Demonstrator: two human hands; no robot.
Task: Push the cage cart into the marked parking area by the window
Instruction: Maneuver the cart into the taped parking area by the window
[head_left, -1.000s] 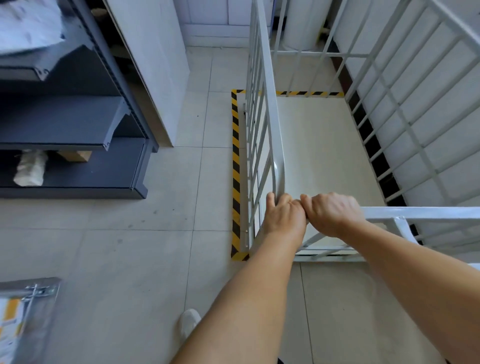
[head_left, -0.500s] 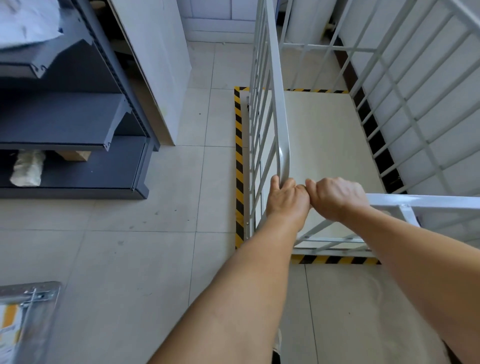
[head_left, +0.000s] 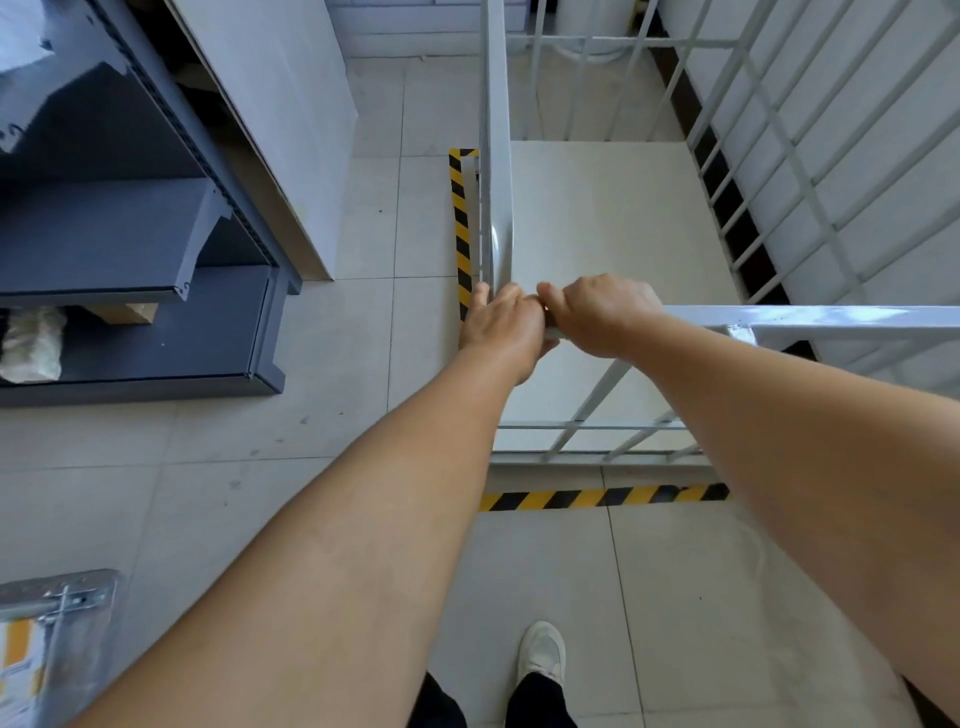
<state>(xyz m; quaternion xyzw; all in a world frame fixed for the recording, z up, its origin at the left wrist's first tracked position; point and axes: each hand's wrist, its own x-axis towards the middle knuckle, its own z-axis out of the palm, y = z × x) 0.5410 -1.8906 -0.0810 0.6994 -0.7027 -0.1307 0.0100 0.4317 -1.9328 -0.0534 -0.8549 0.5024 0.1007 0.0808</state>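
**Cage cart nearly home inside the striped bay**

Both hands sit together at the near-left corner of the cage cart (head_left: 597, 218). The left hand (head_left: 501, 325) is curled round the corner where the side rail meets the near top rail (head_left: 810, 317); the right hand (head_left: 597, 317) is clamped over that rail just beside it, knuckles touching the left. Gripping 1 corner with 2 hands probably gives leverage to steer the cart as well as drive it, which suits a tight fit.

Ahead of the hands, the cart's pale deck fills most of the marked area. The hazard tape (head_left: 461, 234) runs just left of the left hand along the cart's side, and another strip (head_left: 602, 498) lies on the floor below the hands, behind the cart's near edge. That suggests the cart is essentially inside the bay. Well left of the hands stands dark shelving (head_left: 135, 332); a white shoe (head_left: 543, 652) steps in below.
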